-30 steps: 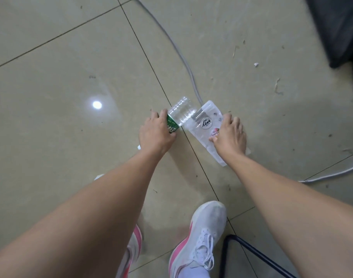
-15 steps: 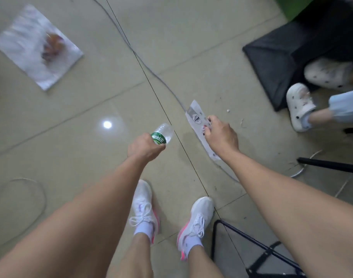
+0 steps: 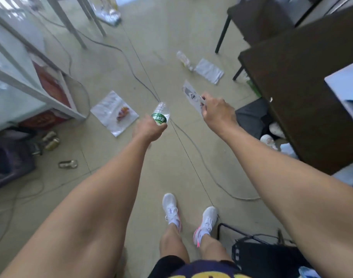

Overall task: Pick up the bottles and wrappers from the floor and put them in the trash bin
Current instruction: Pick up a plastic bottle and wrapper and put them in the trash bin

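Observation:
My left hand (image 3: 148, 130) grips a clear plastic bottle with a green label (image 3: 161, 114), held up off the floor. My right hand (image 3: 216, 113) pinches a clear printed wrapper (image 3: 191, 96) that hangs in the air. On the floor ahead lie a white wrapper with orange-red contents (image 3: 114, 113), another clear bottle (image 3: 184, 60) and a white wrapper (image 3: 209, 71) beside it. No trash bin shows clearly.
A dark desk (image 3: 304, 93) stands at right, with a person's white shoes (image 3: 271, 135) under it. Metal-framed shelving (image 3: 31, 77) runs along the left. Cables (image 3: 201, 163) cross the tiled floor. Cans (image 3: 51, 140) lie at left. A black frame (image 3: 249, 245) stands by my feet.
I have stood up from the floor, lifting the bottle in my left hand and the wrapper in my right. The view now takes in more of the room.

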Motion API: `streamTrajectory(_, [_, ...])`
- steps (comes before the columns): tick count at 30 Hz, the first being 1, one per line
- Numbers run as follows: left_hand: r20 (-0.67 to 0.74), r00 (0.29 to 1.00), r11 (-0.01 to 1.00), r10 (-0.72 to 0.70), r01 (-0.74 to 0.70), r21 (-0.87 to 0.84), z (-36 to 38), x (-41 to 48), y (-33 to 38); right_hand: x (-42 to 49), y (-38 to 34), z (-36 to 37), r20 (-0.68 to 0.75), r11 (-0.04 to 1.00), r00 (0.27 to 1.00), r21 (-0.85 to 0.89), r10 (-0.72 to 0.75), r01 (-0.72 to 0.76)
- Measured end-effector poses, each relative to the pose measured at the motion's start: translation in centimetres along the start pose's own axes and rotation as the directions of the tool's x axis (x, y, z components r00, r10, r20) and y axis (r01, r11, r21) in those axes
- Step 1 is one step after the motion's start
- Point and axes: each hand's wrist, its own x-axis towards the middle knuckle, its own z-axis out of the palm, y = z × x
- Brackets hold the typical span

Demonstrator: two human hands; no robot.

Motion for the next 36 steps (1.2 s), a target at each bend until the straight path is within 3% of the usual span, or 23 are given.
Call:
streamTrajectory(6, [-0.105,0.980,0.975,0.171,-0.153,0.162,-10.3,-0.2,-0.2,4.2,-7.0,-8.7,-0.105,0.994,0.989,-0.042,-0.108,0.104])
streamTrajectory(13, [0.024,0.996,0.978,0.091,-0.093,0.185,-14.7,4.5,0.9,12.4,-10.0,-11.4,-0.138,0.989,0.980,-0.073,-0.141,0.132])
streamTrajectory(19, [0.064,0.991,0.956,0.119,-0.131,0.261,-19.4,14.0,5.9,26.8,-9.8,-13.2,-0.121,0.995,0.988,0.012,-0.096,0.098])
streamTrajectory(25, [0.065,0.989,0.949,0.135,-0.147,0.280,-28.4,23.2,13.5,41.3,-9.7,-19.3,-0.201,0.992,0.972,0.001,-0.122,0.125])
streamTrajectory(31, [0.089,0.984,0.949,0.157,-0.175,0.261,-36.9,31.6,19.2,52.8,-13.1,-23.9,-0.221,0.990,0.965,-0.002,-0.139,0.142])
streamTrajectory(36, [0.105,0.984,0.980,0.141,-0.154,0.125,-42.0,41.8,20.4,63.9,-18.5,-24.6,-0.202,0.989,0.968,-0.037,-0.150,0.145])
